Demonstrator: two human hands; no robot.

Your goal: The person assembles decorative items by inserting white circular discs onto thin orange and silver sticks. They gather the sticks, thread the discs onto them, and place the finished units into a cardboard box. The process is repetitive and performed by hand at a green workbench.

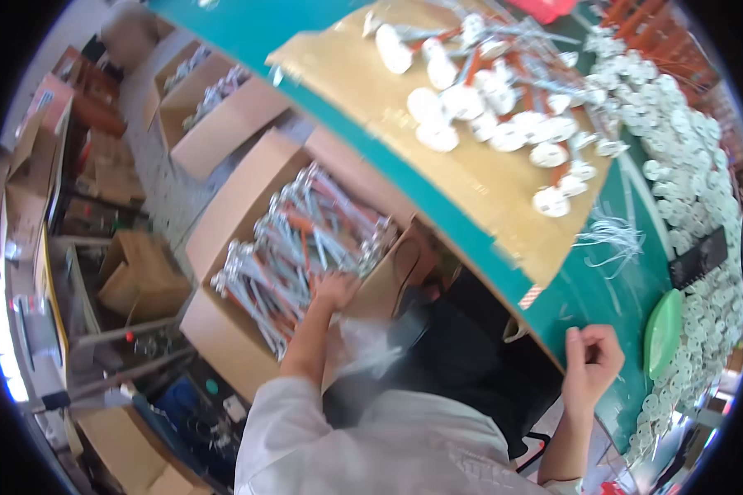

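My left hand (335, 290) reaches into an open cardboard box (215, 330) on the left. It rests on a heap of long grey and orange strips (297, 227), which look like bundled cables. Its fingers are blurred and partly lost among them. Over the near edge of the green table (607, 301), my right hand (593, 363) is raised with its fingers curled in. No object shows in it, but the inside of the curl is hidden. Ahead on a brown cardboard sheet (462, 194) lie similar pieces with white round ends (462, 103).
Many white discs (677, 165) crowd the table's right side. A green oval dish (662, 334), a black flat object (698, 257) and thin white ties (611, 239) lie nearby. More filled boxes (223, 124) stand on the floor at far left. A clear plastic bag (367, 342) sits by my left forearm.
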